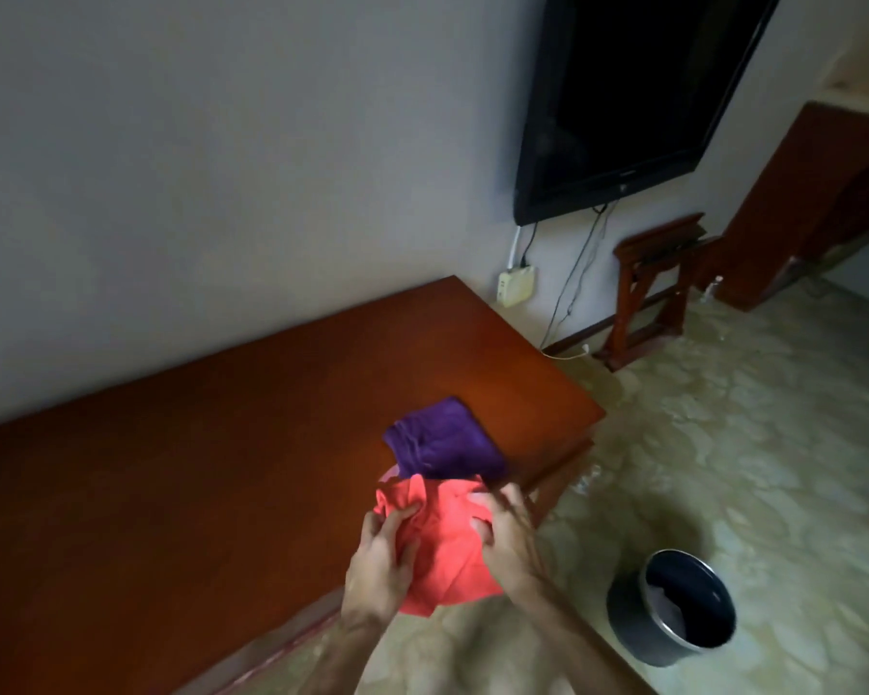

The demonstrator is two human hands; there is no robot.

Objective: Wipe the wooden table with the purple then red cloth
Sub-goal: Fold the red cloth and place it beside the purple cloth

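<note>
Red cloth (442, 539) is bunched between both hands, left grip (382, 559) and right grip (505, 536) pinching it above the counter (196, 469) edge; purple cloth (445, 441) lies just beyond. Fold it flat before wiping.

Both hands, left (380, 564) and right (505, 536), grip bunched red cloth (442, 539) over surface (196, 469) near edge; purple cloth (442, 443) folded just beyond at 12 o'clock; bin (673, 606) on floor at 3 o'clock.

Wooden table (181, 494) cut off at left edge.
</note>
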